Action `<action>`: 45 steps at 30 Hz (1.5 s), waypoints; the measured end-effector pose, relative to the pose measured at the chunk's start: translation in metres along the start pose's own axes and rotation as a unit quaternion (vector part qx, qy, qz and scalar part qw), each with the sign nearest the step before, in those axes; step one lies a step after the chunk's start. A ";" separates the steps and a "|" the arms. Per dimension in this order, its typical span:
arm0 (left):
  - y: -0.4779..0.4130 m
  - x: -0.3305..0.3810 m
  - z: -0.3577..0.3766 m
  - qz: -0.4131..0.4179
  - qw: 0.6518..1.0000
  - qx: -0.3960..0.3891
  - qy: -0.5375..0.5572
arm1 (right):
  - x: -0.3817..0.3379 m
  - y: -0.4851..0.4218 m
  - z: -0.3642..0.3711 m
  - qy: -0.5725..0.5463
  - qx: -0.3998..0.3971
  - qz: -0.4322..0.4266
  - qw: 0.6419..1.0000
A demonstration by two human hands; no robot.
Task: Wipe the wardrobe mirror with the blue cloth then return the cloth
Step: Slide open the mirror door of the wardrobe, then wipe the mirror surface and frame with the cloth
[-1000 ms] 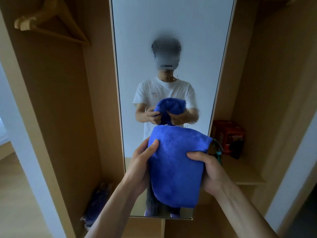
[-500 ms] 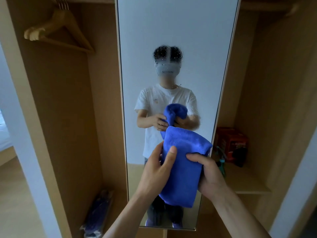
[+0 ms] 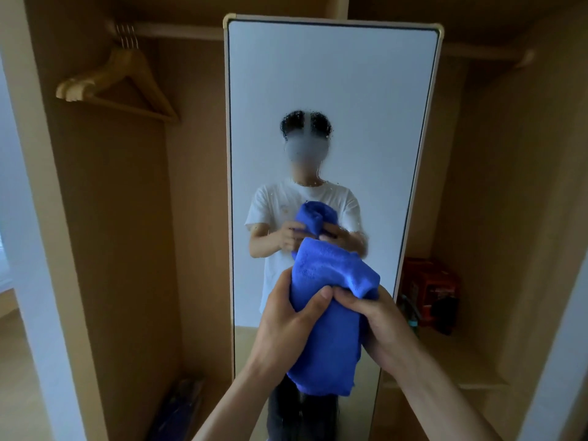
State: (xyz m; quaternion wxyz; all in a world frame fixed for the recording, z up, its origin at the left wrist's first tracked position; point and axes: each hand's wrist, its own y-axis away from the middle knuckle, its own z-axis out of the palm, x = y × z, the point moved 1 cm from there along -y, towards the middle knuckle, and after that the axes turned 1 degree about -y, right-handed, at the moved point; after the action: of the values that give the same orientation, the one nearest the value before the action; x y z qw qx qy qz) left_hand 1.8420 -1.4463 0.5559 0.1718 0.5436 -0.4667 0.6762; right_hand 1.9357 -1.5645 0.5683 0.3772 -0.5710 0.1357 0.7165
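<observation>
Both hands are gripping the blue cloth [image 3: 327, 332] between them in the head view: the left hand [image 3: 286, 326] is wrapping its grip round the cloth's left side with the thumb lying across the front, and the right hand [image 3: 385, 326] is curling its grip round the right side, so that the thumbs are nearly meeting at the cloth's middle. The cloth is bunching above the hands and hanging down below them in a loose fold. It is being held up before the lower half of the mirror [image 3: 331, 74]; whether it is touching the glass cannot be told. The mirror is standing upright at the middle of the wardrobe [image 3: 121, 249], and it is reflecting a person in a white T-shirt holding the same cloth at chest height. In the left compartment, wooden hangers [image 3: 117, 84] are hanging from a rail [image 3: 178, 28], and a dark blue bundle [image 3: 181, 405] is lying at the bottom. In the right compartment, a red box [image 3: 429, 288] is sitting on a shelf [image 3: 461, 361], just beside the mirror's right edge.
</observation>
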 end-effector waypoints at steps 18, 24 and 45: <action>-0.049 0.019 -0.025 0.061 0.997 -0.030 -0.037 | -0.019 -0.044 0.034 0.064 0.006 -0.082 0.995; -0.061 0.037 -0.025 0.086 0.996 0.020 0.002 | -0.022 -0.053 0.048 0.097 0.004 -0.099 0.990; -0.106 0.060 -0.051 0.173 0.959 0.146 -0.172 | -0.089 -0.074 0.006 0.220 0.108 -0.201 0.948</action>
State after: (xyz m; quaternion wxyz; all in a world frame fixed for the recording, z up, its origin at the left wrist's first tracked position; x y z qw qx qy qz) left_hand 1.8703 -1.3678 0.6581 -0.1121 0.5813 -0.4724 0.6529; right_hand 1.9890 -1.5447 0.6693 0.5334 -0.6857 0.1745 0.4636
